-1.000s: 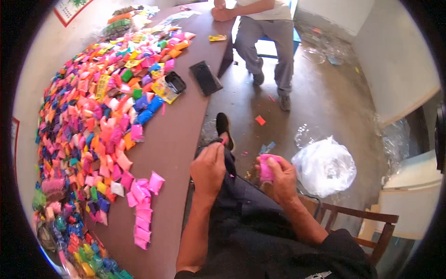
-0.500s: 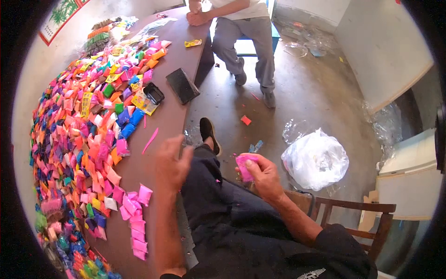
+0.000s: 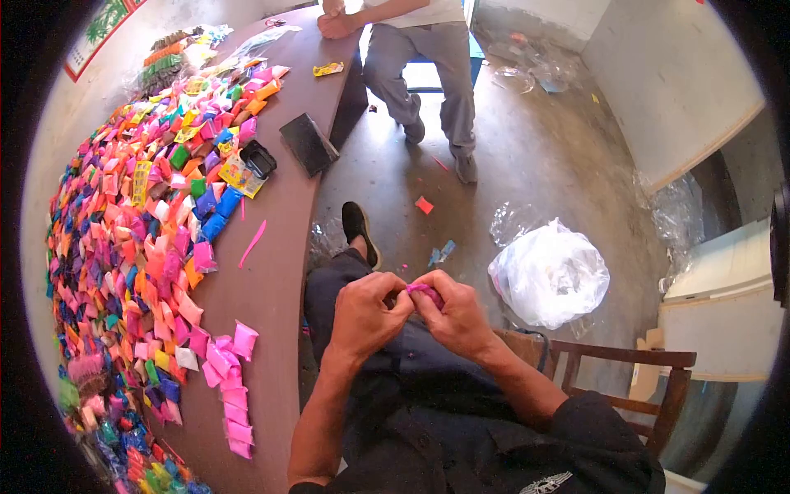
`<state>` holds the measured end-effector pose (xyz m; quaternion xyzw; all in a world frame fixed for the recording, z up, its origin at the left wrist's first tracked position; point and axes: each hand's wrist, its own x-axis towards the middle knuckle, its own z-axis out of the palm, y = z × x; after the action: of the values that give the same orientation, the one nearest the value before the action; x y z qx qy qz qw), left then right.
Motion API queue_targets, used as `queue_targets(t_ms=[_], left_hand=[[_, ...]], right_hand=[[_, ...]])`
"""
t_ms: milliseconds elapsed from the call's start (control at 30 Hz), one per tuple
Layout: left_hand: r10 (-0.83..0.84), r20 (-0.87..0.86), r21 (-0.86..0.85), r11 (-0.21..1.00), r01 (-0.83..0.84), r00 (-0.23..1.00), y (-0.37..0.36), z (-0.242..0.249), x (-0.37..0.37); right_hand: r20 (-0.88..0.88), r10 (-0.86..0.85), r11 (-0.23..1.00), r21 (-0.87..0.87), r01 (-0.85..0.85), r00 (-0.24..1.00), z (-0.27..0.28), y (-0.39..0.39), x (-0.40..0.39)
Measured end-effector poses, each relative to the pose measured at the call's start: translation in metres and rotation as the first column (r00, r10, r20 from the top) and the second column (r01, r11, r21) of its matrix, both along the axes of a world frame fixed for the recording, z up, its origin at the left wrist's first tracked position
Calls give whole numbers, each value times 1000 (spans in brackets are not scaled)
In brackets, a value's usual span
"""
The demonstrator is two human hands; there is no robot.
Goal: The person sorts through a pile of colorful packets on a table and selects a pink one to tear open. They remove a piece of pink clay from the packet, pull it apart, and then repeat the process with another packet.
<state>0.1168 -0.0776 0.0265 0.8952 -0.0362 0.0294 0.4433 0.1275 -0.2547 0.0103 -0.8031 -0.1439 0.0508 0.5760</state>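
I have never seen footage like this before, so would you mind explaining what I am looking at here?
There is no machine here. A person wears a camera on the head, looking down at their own bare hands over their lap, and the round dark border comes from the wide lens. The left hand and right hand meet on a small pink packet, pinching it together. Beside them, a brown table carries a big spread of small colourful packets, a row of pink ones, a loose pink strip and a dark phone. On the floor sits a white plastic bag. Another person sits at the table's far end.
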Motion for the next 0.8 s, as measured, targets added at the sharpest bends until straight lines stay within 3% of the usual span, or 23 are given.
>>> queue_targets(t_ms=[100, 200, 300, 400, 500, 533, 633, 667, 733, 800], left_hand=[[49, 132, 164, 984, -71, 990, -11, -3, -6], [85, 172, 191, 974, -118, 982, -13, -9, -8], [220, 229, 259, 925, -277, 948, 22, -35, 2], [246, 201, 222, 932, -288, 948, 48, -28, 9], [249, 160, 180, 944, -276, 955, 47, -18, 19], [252, 28, 205, 946, -252, 967, 49, -20, 23], [16, 319, 59, 998, -36, 948, 39, -38, 26], [-61, 258, 173, 985, 16, 964, 37, -42, 20], [-51, 181, 375, 927, -21, 982, 24, -34, 1], [-90, 135, 637, 770, -17, 987, 20, -43, -18]], right_hand=[[6, -2, 1000, -15, 2, 1000, -3, 1, 0], [-20, -42, 999, 15, 42, 999, -4, 1, -3], [-72, -141, 988, 47, 145, 987, -3, -3, -2], [-123, -205, 972, 88, 217, 971, -8, -27, 8], [-190, -196, 964, 141, 224, 962, -28, -35, 13], [-252, -189, 953, 184, 239, 949, -21, -33, 10], [-244, -184, 966, 136, 221, 952, -39, -40, 11], [-260, -192, 962, 140, 234, 946, -49, -44, 11], [-286, -204, 954, 156, 256, 936, -63, -48, 13], [-353, -224, 940, 167, 297, 908, -62, -50, 12]])
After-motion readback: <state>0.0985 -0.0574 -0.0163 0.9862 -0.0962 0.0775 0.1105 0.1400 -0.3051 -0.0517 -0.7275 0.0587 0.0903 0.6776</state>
